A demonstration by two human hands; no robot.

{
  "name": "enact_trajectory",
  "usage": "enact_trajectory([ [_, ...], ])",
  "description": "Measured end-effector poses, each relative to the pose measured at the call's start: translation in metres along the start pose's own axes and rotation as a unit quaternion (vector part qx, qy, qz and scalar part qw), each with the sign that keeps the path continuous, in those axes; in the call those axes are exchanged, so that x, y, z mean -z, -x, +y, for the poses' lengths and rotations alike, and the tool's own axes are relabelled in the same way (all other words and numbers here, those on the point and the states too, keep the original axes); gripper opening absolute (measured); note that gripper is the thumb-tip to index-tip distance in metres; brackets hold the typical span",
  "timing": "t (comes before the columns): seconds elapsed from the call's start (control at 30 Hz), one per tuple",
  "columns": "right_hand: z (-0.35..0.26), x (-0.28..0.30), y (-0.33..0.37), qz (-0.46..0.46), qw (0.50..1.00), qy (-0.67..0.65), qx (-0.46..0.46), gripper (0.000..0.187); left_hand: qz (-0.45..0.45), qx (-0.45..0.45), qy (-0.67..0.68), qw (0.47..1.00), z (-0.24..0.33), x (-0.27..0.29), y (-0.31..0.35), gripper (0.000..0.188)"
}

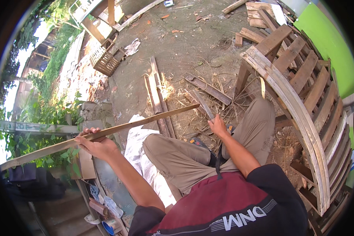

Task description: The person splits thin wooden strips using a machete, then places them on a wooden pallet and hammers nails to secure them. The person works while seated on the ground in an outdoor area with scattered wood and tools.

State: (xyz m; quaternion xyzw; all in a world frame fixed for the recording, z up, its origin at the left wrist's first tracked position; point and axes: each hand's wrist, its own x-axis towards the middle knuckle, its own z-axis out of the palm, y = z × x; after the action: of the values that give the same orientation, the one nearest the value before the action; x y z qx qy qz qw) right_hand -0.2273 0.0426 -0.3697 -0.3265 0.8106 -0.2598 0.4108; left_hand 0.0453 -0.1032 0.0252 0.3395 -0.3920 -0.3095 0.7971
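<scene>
Shirt nearest, strip and knife beyond

At left, the left hand curls around the strip, which runs to centre; there the right hand grips the knife near the strip's tip, contact unclear. Work looks under way, the strip seemingly unsplit; what remains I cannot tell.

The brown earth ground carries long narrow boards, a shorter dark board near scattered thin strips, a slatted crate, a crumpled cloth and dry leaves.
</scene>
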Motion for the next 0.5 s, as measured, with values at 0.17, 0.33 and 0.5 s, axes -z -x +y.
enact_trajectory([
  [0.17, -0.007, -0.005, 0.005, 0.089, 0.975, 0.085, 0.186, 0.087, -0.015, 0.017, 0.036, 0.999, 0.001, 0.02, -0.019, 0.037],
  [0.33, -0.076, 0.015, 0.058, 0.134, 0.892, 0.038, 0.431, 0.082, -0.021, 0.034, 0.05, 0.998, 0.009, 0.023, -0.012, 0.037],
  [0.5, -0.116, 0.041, 0.085, 0.153, 0.873, -0.034, 0.462, 0.053, -0.089, 0.096, 0.1, 0.986, 0.004, -0.008, -0.002, 0.035],
])
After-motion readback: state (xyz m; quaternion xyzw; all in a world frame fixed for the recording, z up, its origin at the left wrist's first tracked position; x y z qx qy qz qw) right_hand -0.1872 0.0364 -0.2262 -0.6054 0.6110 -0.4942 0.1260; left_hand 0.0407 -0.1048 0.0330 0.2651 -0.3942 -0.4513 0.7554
